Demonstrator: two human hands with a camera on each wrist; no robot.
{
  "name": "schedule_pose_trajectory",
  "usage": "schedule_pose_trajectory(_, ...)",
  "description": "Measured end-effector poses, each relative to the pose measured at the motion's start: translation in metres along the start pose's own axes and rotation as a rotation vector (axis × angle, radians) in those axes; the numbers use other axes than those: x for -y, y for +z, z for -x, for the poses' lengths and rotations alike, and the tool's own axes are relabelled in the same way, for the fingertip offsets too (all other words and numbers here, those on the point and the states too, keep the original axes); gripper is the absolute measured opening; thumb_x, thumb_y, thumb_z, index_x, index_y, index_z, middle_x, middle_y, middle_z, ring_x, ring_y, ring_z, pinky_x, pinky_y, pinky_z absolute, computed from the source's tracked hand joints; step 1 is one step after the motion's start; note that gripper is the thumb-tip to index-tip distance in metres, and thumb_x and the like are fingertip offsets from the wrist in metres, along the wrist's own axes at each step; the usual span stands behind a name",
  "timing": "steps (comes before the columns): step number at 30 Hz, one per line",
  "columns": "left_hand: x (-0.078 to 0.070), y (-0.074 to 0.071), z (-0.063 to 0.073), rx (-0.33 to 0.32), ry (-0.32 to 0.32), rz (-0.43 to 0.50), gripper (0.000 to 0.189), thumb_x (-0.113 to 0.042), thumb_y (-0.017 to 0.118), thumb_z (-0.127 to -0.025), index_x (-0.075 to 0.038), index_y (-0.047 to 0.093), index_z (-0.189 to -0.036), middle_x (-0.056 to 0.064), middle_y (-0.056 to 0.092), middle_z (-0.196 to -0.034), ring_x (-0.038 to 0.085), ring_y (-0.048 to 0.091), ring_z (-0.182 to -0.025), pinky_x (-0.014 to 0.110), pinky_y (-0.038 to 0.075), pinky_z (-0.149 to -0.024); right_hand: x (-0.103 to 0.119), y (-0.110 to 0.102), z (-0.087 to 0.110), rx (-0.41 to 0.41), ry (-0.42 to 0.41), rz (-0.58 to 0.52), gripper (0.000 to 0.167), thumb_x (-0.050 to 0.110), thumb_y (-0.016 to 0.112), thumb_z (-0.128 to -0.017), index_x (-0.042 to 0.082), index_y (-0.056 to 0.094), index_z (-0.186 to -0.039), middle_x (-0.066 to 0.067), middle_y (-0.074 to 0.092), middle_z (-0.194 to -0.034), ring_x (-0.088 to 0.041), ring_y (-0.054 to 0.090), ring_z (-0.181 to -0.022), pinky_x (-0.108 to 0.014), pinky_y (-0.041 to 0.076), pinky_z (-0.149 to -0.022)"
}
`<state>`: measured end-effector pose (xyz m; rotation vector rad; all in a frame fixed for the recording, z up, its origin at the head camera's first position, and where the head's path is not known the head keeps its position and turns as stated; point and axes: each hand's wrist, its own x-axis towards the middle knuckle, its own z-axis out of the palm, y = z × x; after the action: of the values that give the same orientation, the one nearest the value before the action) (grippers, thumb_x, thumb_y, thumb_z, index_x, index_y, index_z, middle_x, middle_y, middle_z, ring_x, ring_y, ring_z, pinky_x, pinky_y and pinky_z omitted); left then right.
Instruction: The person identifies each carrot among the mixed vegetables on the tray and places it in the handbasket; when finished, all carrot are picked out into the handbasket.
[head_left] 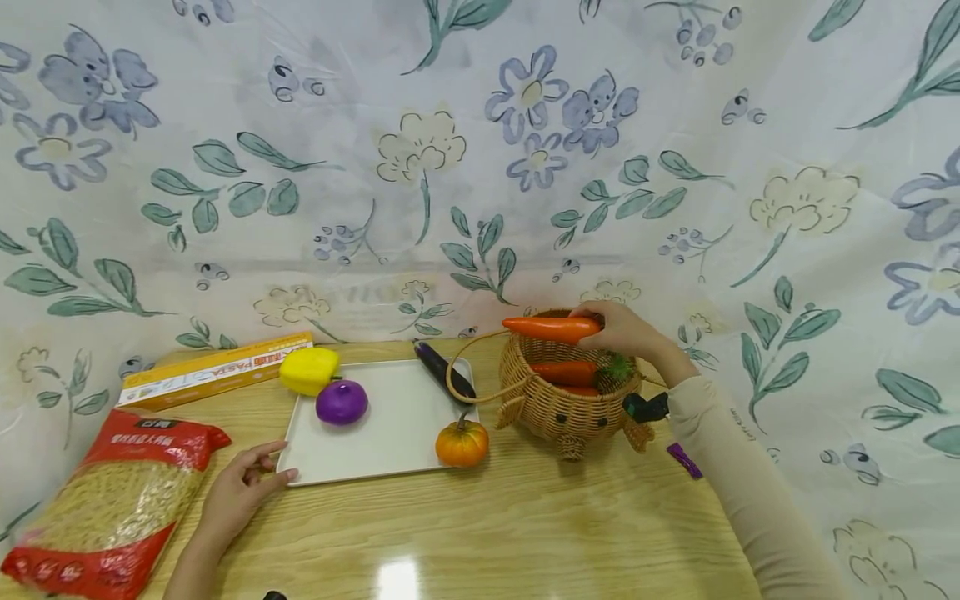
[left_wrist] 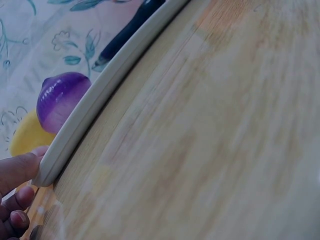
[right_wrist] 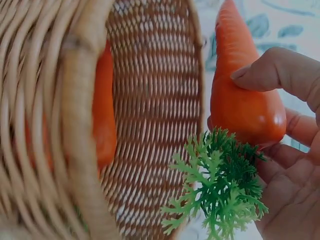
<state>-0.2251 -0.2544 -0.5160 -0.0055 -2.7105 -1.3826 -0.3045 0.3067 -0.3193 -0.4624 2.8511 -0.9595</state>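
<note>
My right hand [head_left: 618, 329] grips an orange toy carrot [head_left: 551, 328] by its thick end, over the back of the wicker basket [head_left: 517, 387]. Green leaves [right_wrist: 220, 185] hang from the carrot in the right wrist view. More carrots [head_left: 564, 372] lie inside the basket. At the left, my left hand [head_left: 238, 492] holds the front-left corner of a white tray [head_left: 405, 417] between thumb and fingers. A purple onion [head_left: 342, 402], a yellow pepper [head_left: 310, 371] and a dark eggplant [head_left: 444, 371] lie on or over the tray. An orange pumpkin [head_left: 462, 442] sits at its front-right corner.
A red bag of pasta [head_left: 112, 500] lies left of my left hand. Behind it is a long yellow pasta box [head_left: 217, 371]. A small purple packet [head_left: 685, 460] lies right of the basket. A floral curtain [head_left: 480, 167] hangs behind the wooden table [head_left: 525, 533].
</note>
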Motion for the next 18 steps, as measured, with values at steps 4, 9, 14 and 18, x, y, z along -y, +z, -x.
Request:
schedule_pose_trajectory(4, -0.001, 0.000, 0.000, 0.001, 0.000, 0.003, 0.055, -0.031, 0.077, -0.087, -0.004, 0.061, -0.132, -0.002, 0.055, -0.093, 0.009, 0.038, -0.062, 0.030, 0.033, -0.057, -0.014, -0.010, 0.003, -0.001, 0.022, 0.003, 0.045, 0.010, 0.070, -0.086, 0.001, 0.060, -0.129, -0.020, 0.061, -0.117, -0.026, 0.053, -0.088, -0.035, 0.044, -0.074)
schedule_pose_trajectory(9, -0.001, 0.001, 0.001, -0.004, -0.005, 0.007, 0.055, -0.029, 0.078, -0.087, -0.003, 0.061, -0.132, -0.004, 0.055, -0.093, 0.008, 0.039, -0.062, 0.029, 0.034, -0.057, -0.025, -0.020, 0.006, 0.005, 0.052, 0.010, 0.047, 0.009, 0.069, -0.086, 0.001, 0.059, -0.131, -0.021, 0.061, -0.117, -0.025, 0.054, -0.086, -0.033, 0.047, -0.070)
schedule_pose_trajectory(14, -0.001, 0.001, 0.001, -0.009, -0.005, 0.001, 0.055, -0.030, 0.078, -0.087, -0.004, 0.061, -0.132, -0.004, 0.055, -0.093, 0.008, 0.039, -0.063, 0.029, 0.034, -0.057, -0.033, -0.026, 0.007, 0.025, 0.056, 0.009, 0.046, 0.005, 0.068, -0.085, -0.002, 0.059, -0.129, -0.023, 0.060, -0.115, -0.025, 0.055, -0.084, -0.034, 0.049, -0.069)
schedule_pose_trajectory(18, -0.001, 0.001, 0.000, -0.005, -0.006, -0.006, 0.056, -0.030, 0.078, -0.087, -0.004, 0.061, -0.132, -0.003, 0.055, -0.093, 0.008, 0.039, -0.062, 0.029, 0.034, -0.057, -0.036, -0.026, 0.005, 0.081, 0.057, 0.020, 0.045, 0.006, 0.068, -0.084, -0.005, 0.059, -0.127, -0.023, 0.061, -0.112, -0.024, 0.054, -0.084, -0.037, 0.049, -0.070)
